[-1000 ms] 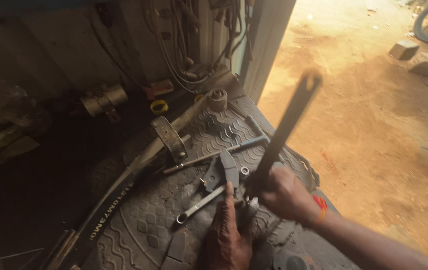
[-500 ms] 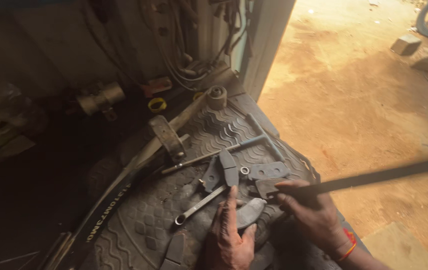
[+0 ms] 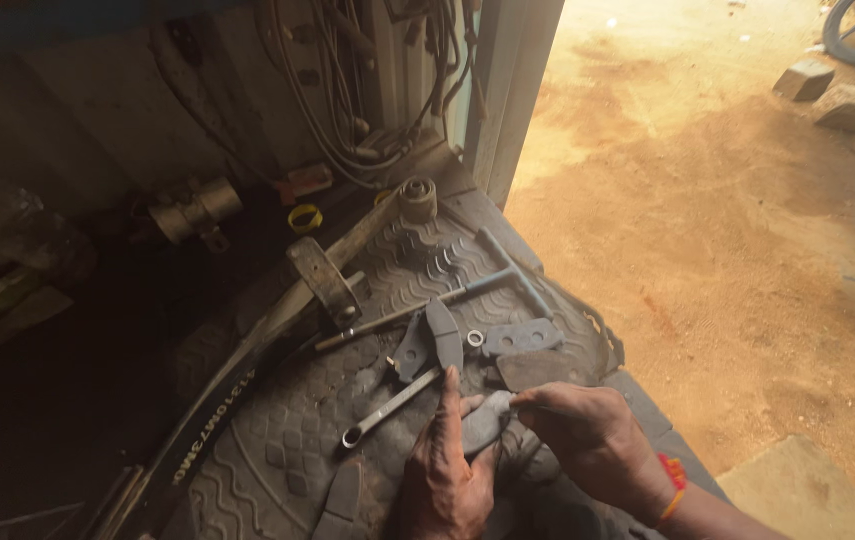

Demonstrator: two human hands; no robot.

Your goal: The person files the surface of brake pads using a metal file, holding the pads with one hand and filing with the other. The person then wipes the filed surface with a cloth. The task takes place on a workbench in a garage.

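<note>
The left hand (image 3: 445,462) lies flat with its fingers straight and close together, pressing down on a curved grey metal brake pad (image 3: 486,420). The right hand (image 3: 588,435) has its fingers curled shut around a thin dark tool, touching the pad's right end. The pad rests on a black rubber tyre with wavy tread (image 3: 278,440). Just beside the fingers lies a silver ring spanner (image 3: 390,407). Farther up are more flat grey brake pads (image 3: 521,337), a small metal washer (image 3: 475,338) and a long T-shaped metal wrench (image 3: 468,291). Orange dirt ground (image 3: 728,230) spreads to the right.
</note>
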